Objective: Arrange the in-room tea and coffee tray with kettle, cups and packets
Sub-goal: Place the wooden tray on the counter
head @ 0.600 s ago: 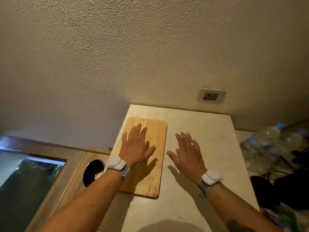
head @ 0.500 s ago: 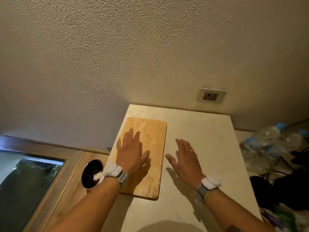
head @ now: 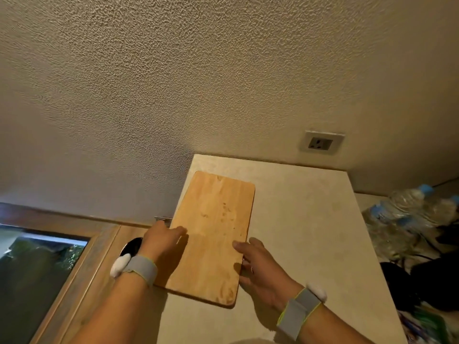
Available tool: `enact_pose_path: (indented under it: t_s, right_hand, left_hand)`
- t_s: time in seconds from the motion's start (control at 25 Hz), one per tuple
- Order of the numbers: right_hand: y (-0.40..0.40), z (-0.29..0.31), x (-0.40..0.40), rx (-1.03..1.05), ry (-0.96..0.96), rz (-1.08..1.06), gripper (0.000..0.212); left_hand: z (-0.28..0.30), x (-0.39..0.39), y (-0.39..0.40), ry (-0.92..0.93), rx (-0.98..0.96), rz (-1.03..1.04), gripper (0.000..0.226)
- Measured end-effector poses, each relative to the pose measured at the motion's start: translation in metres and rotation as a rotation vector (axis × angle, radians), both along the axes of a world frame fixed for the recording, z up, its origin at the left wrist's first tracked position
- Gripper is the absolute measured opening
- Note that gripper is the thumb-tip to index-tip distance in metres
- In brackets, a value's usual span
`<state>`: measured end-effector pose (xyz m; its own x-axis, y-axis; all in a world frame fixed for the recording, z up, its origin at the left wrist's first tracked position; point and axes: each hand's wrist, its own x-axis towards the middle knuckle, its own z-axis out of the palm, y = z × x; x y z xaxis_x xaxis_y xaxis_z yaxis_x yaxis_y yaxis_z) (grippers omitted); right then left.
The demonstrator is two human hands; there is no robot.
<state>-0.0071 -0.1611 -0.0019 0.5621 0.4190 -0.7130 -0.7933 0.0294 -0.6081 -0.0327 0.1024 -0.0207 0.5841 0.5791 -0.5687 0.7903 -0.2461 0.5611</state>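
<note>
A plain wooden tray [head: 213,234], flat like a cutting board, lies along the left side of a beige countertop [head: 305,219]. Nothing stands on it. My left hand [head: 161,242] is at the tray's left long edge, thumb on top and fingers curled down over the side. My right hand [head: 260,266] is at the right long edge, thumb tip on the wood and fingers tucked against the rim. No kettle, cups or packets are in view.
A wall socket [head: 321,144] sits above the counter's back edge. Several plastic water bottles [head: 409,214] and dark items [head: 422,281] lie to the right. Left of the counter is a wooden surface with a round dark hole [head: 131,247] and a glass panel [head: 37,269].
Both hands lay flat before, the left on the tray and the right on the counter. They have drawn back and now grip the tray's two long edges.
</note>
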Motion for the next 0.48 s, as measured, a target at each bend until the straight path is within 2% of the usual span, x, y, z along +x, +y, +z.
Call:
enact_pose_path:
  t_s: [0.08,0.16,0.24,0.28,0.32,0.4,0.44,0.48]
  right_hand:
    - [-0.001,-0.004,-0.002,0.024,0.03,-0.034,0.051]
    - [-0.004,-0.013,0.001,0.082,0.063,-0.084,0.052]
    - [-0.005,-0.018,0.005,0.136,0.125,-0.107,0.065]
    - [-0.006,-0.019,0.007,0.184,0.164,-0.094,0.072]
    - [-0.008,-0.019,0.008,0.259,0.198,-0.084,0.079]
    - [-0.016,-0.02,0.01,0.433,0.243,-0.158,0.09]
    - [-0.027,-0.02,0.014,0.497,0.244,-0.236,0.094]
    - [-0.043,-0.019,0.018,0.526,0.232,-0.322,0.096]
  left_hand:
    - [0.019,-0.001,0.008,-0.074,-0.077,-0.014,0.025]
    - [0.05,-0.005,0.004,-0.244,-0.277,-0.047,0.007]
    - [0.089,-0.006,-0.018,-0.425,-0.468,-0.24,0.038]
    - [0.105,-0.007,-0.036,-0.474,-0.458,-0.41,0.053]
    - [0.115,-0.009,-0.058,-0.501,-0.337,-0.613,0.063]
    - [0.109,-0.014,-0.101,-0.579,0.056,-0.927,0.07]
    - [0.102,-0.015,-0.123,-0.575,0.201,-1.002,0.071]
    - [0.094,-0.015,-0.141,-0.461,0.284,-1.082,0.074]
